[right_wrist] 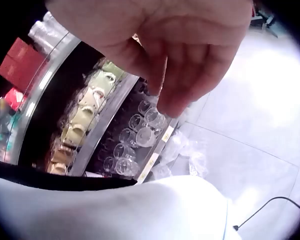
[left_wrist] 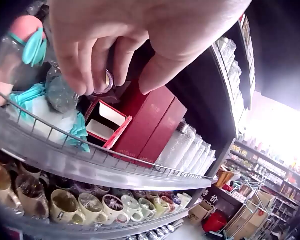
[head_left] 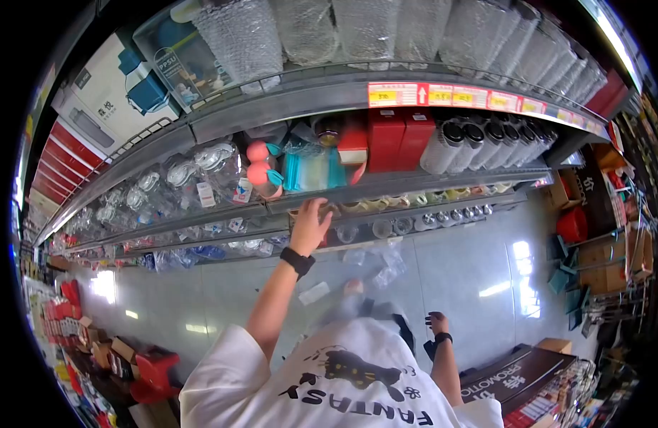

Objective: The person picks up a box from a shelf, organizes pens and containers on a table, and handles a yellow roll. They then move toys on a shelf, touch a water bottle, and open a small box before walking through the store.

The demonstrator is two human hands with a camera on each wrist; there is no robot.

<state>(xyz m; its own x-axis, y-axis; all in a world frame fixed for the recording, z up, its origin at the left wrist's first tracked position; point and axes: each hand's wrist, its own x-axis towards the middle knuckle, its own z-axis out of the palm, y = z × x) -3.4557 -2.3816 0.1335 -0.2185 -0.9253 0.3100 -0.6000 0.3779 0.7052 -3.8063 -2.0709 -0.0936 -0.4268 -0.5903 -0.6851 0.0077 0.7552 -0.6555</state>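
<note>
Reaches with the left hand (head_left: 311,227) to the front of a middle shelf (head_left: 407,185). Bends the fingers downward, thumb wide of them, with nothing seen in the grip. In the left wrist view, hangs in front of a round, purple-rimmed container (left_wrist: 107,82); contact, cannot tell. Just below it, find an open red box (left_wrist: 108,125) with a white interior, tilted on the shelf behind the wire guard. To one side, note teal-edged packs (head_left: 313,171) and pink-topped containers (head_left: 259,171); to the other, two tall red boxes (left_wrist: 150,120) side by side, then wrapped bottles with black lids (head_left: 454,135).

Hangs the right hand (head_left: 439,324) low beside the body, well apart from the shelf goods. Loosely bends its fingers, close together; whether anything thin lies between them, cannot tell.

See wrapped mugs (left_wrist: 65,202) in a row one level down, clear glass cups (right_wrist: 145,135) on the level under those. Above, see bubble-wrapped goods (head_left: 371,28) over price labels (head_left: 464,96). On the floor, see crumpled clear plastic (head_left: 389,264).
</note>
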